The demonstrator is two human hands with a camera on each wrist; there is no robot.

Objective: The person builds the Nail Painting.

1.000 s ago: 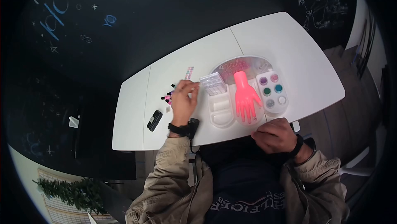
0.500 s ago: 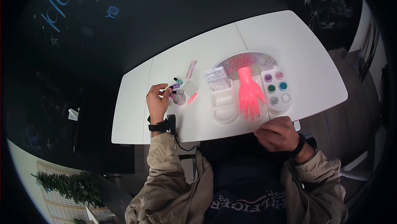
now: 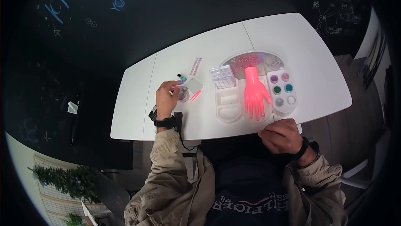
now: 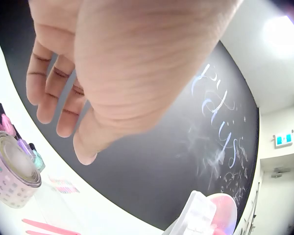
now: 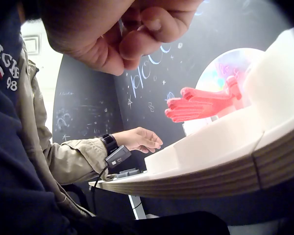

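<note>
Polish btls [image 4: 25, 147] near L hand [image 3: 165, 99] (patterned roll [image 4: 12, 189] just beside).

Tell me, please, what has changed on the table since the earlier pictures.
The left hand moved left, away from the clear box-shaped plastic container, to near the small teal bottle with a black cap. The grey square plate and thin pink tweezers now show. Nothing is visibly taken or released. The right hand, the pink plastic model hand and the white plastic tray stayed put.
</note>
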